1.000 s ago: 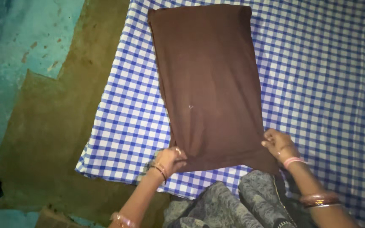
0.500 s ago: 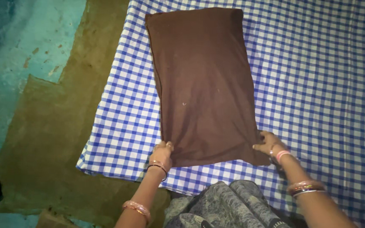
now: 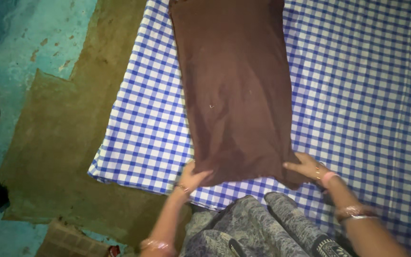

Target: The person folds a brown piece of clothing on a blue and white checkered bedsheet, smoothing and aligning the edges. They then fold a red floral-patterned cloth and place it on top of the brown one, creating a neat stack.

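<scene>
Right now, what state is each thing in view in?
Brown cloth: folded, lying flat on the sheet.
Checked sheet: spread out, near left corner rumpled.
Left hand: on the cloth's near left corner.
Right hand: on its near right corner; neither grip clear.
Brown mat: flat on the floor.

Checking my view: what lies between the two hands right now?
In the head view, the near edge of the brown pillow spans from left hand to right hand, on the checked sheet.

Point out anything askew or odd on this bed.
The brown pillow lies slightly tilted against the blue checked sheet, with a small white speck on it. The left hand and right hand grip its near corners.
</scene>
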